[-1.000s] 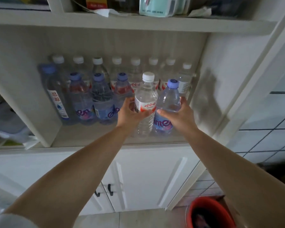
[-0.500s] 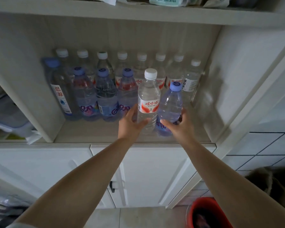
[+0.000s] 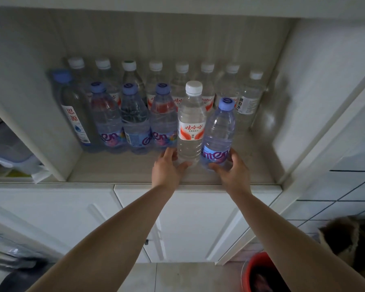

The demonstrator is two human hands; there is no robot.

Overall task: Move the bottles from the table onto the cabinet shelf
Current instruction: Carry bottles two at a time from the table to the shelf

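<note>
Hands [image 3: 167, 168] seemingly grip bottles [image 3: 191, 127].

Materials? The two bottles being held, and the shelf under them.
White-capped bottle and blue-capped bottle: clear, glossy thin plastic by the look; you see through both, and the walls are ribbed. Shelf: matte pale board with faint wood grain, probably laminate.

We are looking at a home kitchen or pantry corner: a white cabinet [image 3: 190, 220] with panelled doors, its open shelf [image 3: 122, 169] stocked with water bottles [image 3: 135, 121], white wall tiles [image 3: 350, 186] beside it, and a red bucket [image 3: 255, 270] standing on the tiled floor.
</note>
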